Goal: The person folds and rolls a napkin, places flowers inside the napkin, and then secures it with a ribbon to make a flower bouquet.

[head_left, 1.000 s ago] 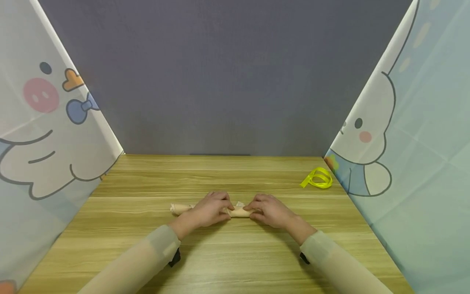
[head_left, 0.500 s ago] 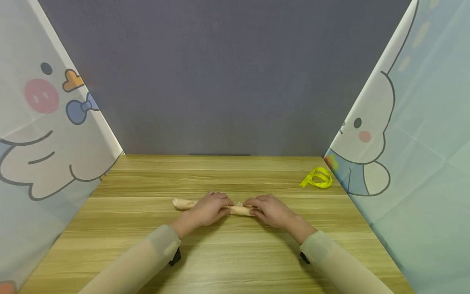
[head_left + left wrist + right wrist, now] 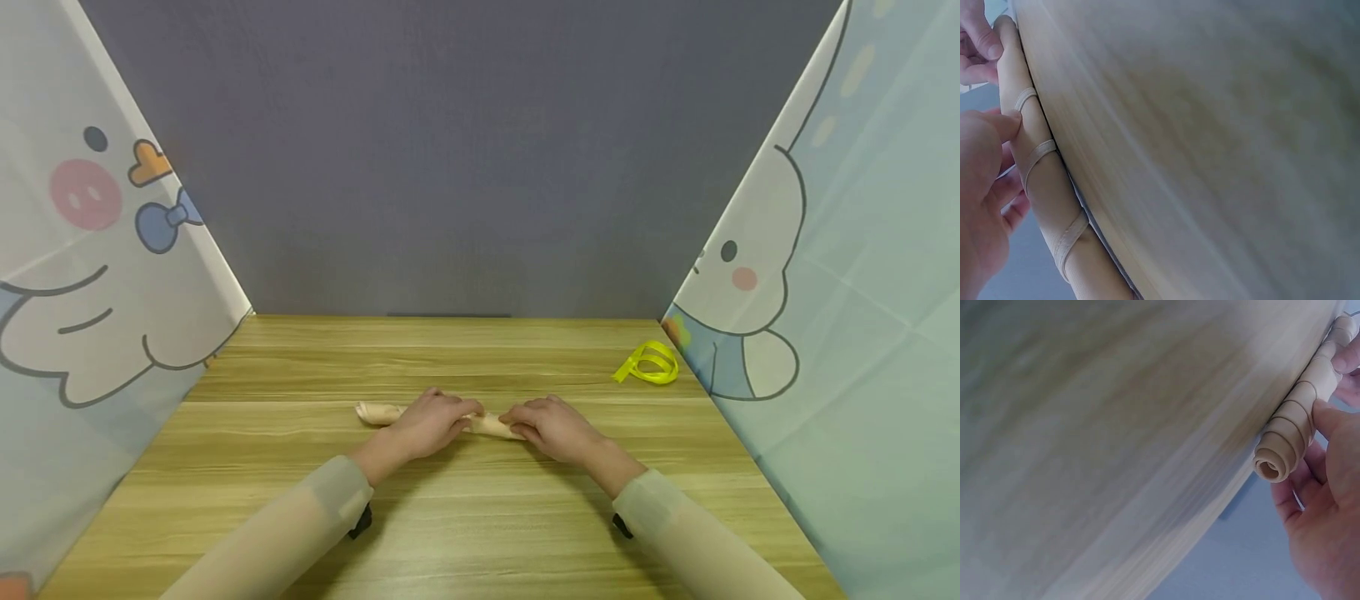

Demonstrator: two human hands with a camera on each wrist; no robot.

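Note:
A long, thin roll of beige cloth (image 3: 491, 426) lies crosswise on the wooden table in the head view. My left hand (image 3: 431, 423) grips it near its middle, thumb on the near side and fingers over the far side. Close to the right end, my right hand (image 3: 555, 427) pinches the same roll. In the left wrist view, narrow raised bands slant around the cloth roll (image 3: 1050, 187) beside the left hand (image 3: 979, 181). The right wrist view shows the roll (image 3: 1288, 428) with overlapping spiral layers and a coiled open end, next to the right hand (image 3: 1329, 500).
A loosely coiled yellow ribbon (image 3: 660, 379) lies on the table (image 3: 480, 517) at the back right. A dark grey panel (image 3: 457, 167) closes off the back. Cartoon-printed cloths (image 3: 862, 358) flank both sides.
The roll has shifted slightly right and now slants down toward its right end. A pale edge sticking up between the hands has gone under. My left hand has edged a little right.

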